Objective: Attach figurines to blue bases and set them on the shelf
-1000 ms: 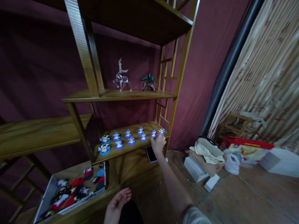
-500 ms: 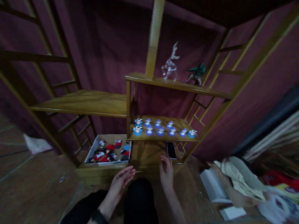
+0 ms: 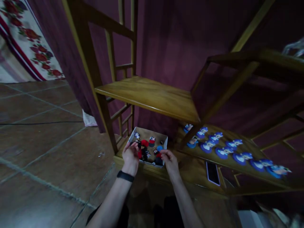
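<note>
A shallow white-edged cardboard box (image 3: 163, 142) sits on the bottom shelf, holding several small figurines with red, black and blue parts. My left hand (image 3: 131, 156), a dark band on its wrist, is over the box's front left corner. Its fingers are loosely curled and apart beside the dark and red figurines (image 3: 143, 148); nothing shows in its grasp. My right hand (image 3: 170, 162) is at the box's right wall, fingers bent but not closed, the tips close to a blue round base (image 3: 160, 148). Whether those tips touch anything is unclear.
Several purple-based figurines (image 3: 223, 151) stand in rows on the raised shelf at right. Below it lies a phone (image 3: 213, 173). A wooden shelf board (image 3: 152, 95) overhangs the box. A wooden post (image 3: 95, 79) rises at left; a cable (image 3: 42, 123) crosses the tiled floor.
The view has turned left toward the box. Both hands have moved from in front of the shelf to the box, the left over its front left corner, the right at its right wall.
</note>
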Motion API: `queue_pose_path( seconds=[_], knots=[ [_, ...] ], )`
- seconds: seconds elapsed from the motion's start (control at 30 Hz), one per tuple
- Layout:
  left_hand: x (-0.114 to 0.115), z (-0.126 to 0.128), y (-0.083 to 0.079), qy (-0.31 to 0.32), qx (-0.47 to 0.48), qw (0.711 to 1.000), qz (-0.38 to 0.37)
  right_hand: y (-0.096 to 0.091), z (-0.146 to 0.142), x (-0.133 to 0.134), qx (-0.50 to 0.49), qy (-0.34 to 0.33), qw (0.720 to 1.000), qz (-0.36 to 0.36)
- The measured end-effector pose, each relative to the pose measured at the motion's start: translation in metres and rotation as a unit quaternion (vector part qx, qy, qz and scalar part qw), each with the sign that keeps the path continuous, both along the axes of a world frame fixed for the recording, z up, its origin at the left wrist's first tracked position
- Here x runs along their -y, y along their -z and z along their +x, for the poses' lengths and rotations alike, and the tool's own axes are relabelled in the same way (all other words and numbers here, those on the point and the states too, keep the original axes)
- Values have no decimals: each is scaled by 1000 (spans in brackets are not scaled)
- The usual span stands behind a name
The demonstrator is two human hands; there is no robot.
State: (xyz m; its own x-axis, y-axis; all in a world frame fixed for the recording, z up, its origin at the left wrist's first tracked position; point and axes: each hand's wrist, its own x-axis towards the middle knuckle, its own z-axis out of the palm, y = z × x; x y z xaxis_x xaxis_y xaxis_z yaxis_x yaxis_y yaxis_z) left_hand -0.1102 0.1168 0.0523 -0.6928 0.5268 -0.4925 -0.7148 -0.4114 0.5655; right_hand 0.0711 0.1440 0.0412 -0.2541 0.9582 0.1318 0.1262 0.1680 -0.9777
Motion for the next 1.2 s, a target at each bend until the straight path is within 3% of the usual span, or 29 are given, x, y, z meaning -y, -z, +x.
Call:
queue_pose_path(
  seconds=[0.13, 0.23, 0.3, 0.43, 0.57, 0.7, 0.8, 0.97, 1.2],
  knots=[
    [-17, -19, 4, 17, 63, 998, -12, 22, -28, -33, 26, 24, 999, -21],
    [-21, -34, 4, 26, 36, 998, 35, 33, -36, -59, 53, 57, 997, -14],
    [-22, -45, 1, 21, 32, 998, 45, 38, -40, -76, 77, 53, 996, -8],
    [-19, -64, -5, 79, 80, 993, 41, 49, -53, -99, 131, 11, 991, 20],
    [-17, -73, -7, 100, 86, 989, 65, 57, -73, -87, 203, -104, 968, 103],
    [-17, -75, -6, 99, 103, 987, 69, 59, -95, -53, 271, -218, 910, 225],
    [-16, -76, -6, 110, 101, 986, 73, 63, -100, -41, 314, -262, 873, 266],
    [-14, -82, -6, 90, 108, 988, 63, 67, -82, -59, 422, -199, 852, 238],
    [-17, -86, -5, 85, 101, 990, 58, 57, -48, -81, 518, -79, 835, 168]
  ],
)
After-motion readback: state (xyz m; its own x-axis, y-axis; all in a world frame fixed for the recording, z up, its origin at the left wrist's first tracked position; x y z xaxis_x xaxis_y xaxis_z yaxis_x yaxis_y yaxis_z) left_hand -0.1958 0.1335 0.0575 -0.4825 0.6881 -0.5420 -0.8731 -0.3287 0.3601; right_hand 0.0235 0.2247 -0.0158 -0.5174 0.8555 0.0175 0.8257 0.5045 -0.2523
